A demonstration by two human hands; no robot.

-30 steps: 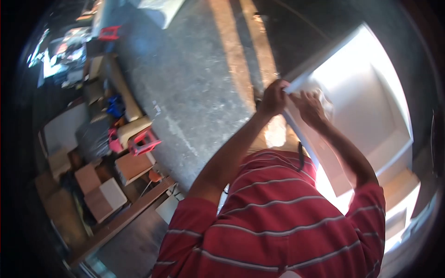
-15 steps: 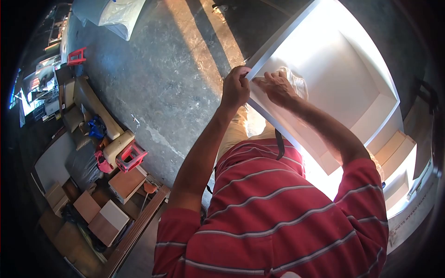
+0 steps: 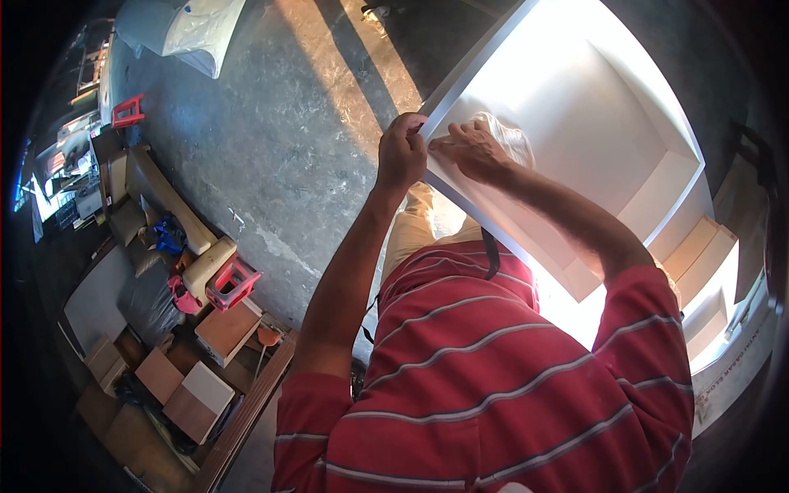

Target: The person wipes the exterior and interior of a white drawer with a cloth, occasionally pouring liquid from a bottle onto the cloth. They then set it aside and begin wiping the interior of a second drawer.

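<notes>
A large white open box or cabinet body (image 3: 596, 115) leans in front of me on the right, its inside facing up. At its near left corner, my left hand (image 3: 403, 152) is closed on the frame edge from outside. Just inside that corner, my right hand (image 3: 472, 152) has its fingers bent together near the edge; what they hold, if anything, is too small to tell. Clear crinkled plastic (image 3: 514, 140) lies beside my right hand, inside the box.
Red stools (image 3: 233, 282) stand at left beside a beige sofa-like piece (image 3: 177, 201). Wooden boards and boxes (image 3: 197, 401) are piled at lower left. Pale wooden box parts (image 3: 699, 259) lie at right. A covered item (image 3: 201, 37) is at the top.
The view has shifted slightly, so the box and both hands appear a little further left. Both hands stay at the same corner, with hardly any change in grip.
</notes>
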